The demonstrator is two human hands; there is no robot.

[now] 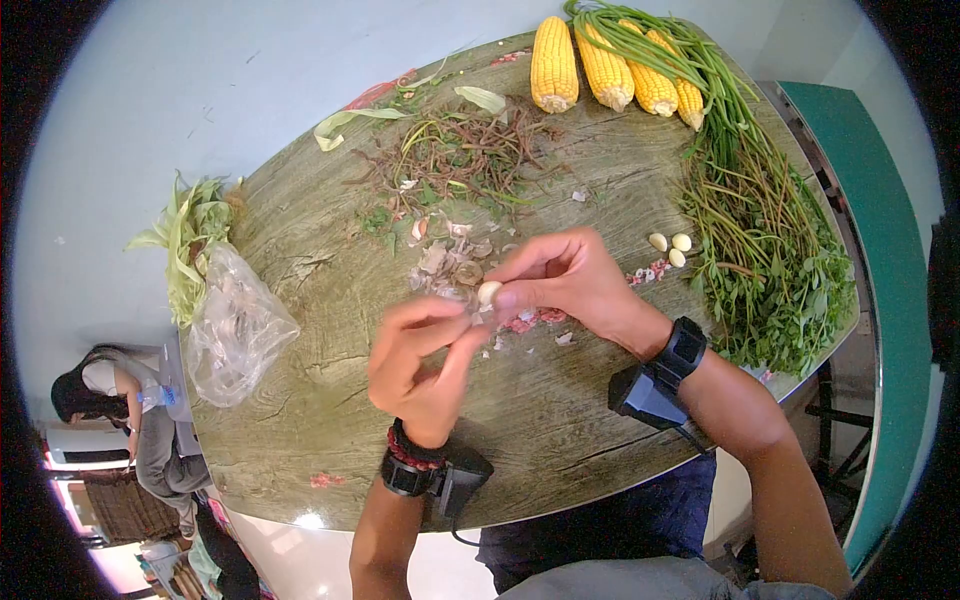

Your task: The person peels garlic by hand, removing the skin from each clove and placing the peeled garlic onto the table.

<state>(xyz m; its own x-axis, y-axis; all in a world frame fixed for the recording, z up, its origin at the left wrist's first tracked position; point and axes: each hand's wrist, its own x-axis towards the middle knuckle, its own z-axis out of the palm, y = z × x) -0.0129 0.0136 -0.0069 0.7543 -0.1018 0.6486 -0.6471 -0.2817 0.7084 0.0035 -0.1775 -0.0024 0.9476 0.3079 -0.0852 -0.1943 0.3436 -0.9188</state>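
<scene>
A pale peeled-looking garlic clove [489,292] is pinched between the thumb and fingers of my right hand [572,283], above the middle of the table. Close beside it, my left hand [418,352] is closed at the fingertips on a thin whitish bit of garlic skin [483,314]. Beneath and behind my hands lies a scatter of papery garlic skins [440,258]. To the right of my right hand rest several bare garlic cloves [677,258], grouped together.
Corn cobs [555,68] lie at the far right edge beside long green beans [705,75] and leafy greens [790,290]. Stem trimmings [480,145] are heaped at the back. A clear plastic bag [238,325] and corn husks [190,240] sit left. A person [130,400] sits beyond.
</scene>
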